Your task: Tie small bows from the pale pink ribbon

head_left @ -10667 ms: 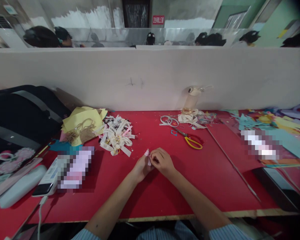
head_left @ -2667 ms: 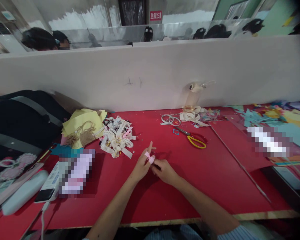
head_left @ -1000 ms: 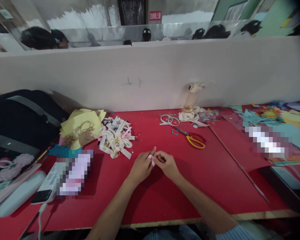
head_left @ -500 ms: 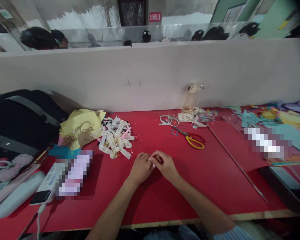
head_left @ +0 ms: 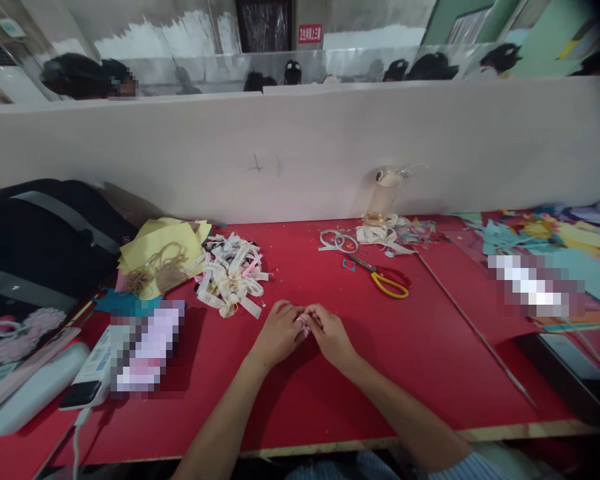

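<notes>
My left hand point(head_left: 279, 333) and my right hand point(head_left: 330, 337) meet over the middle of the red table. Between their fingertips is a small pink ribbon piece point(head_left: 304, 325), pinched from both sides and mostly covered by the fingers. To the left of my hands lies a heap of printed white ribbon strips point(head_left: 233, 277), with bits of pink and black among them. Yellow-handled scissors point(head_left: 387, 285) rest beyond my right hand, blades pointing away to the left, beside a small blue frame-shaped tag point(head_left: 349, 265).
A bottle point(head_left: 381, 200) stands against the white partition point(head_left: 205, 160), near white cord loops point(head_left: 339, 241). Yellow paper point(head_left: 163, 243) with twine, a dark bag point(head_left: 45, 247) and a cabled white device point(head_left: 97, 367) occupy the left. A thin rod point(head_left: 475, 327) and coloured paper point(head_left: 590, 270) lie right.
My right hand's fingers have shifted and lowered slightly, and my left hand has moved a little left. More of the pink ribbon piece shows between the fingertips.
</notes>
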Action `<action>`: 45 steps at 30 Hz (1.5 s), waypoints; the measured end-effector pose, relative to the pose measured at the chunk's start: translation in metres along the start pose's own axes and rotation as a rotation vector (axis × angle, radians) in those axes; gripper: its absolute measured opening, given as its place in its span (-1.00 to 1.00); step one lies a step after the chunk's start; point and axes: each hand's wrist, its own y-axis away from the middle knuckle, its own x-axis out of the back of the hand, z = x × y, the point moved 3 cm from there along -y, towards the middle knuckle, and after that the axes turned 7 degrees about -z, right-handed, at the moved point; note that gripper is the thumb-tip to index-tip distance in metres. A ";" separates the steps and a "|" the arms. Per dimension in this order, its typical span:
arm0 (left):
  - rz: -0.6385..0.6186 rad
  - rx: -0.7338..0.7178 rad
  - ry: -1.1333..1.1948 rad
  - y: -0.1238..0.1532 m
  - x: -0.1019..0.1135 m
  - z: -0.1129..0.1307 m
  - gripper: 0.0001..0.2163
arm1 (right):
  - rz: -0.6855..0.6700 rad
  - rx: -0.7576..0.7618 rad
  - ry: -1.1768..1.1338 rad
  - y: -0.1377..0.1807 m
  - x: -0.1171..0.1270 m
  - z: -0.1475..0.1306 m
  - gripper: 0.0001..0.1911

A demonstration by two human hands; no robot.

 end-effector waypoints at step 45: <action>0.253 0.406 0.890 -0.002 -0.011 0.001 -0.63 | 0.083 0.279 0.177 0.004 0.004 -0.005 -0.81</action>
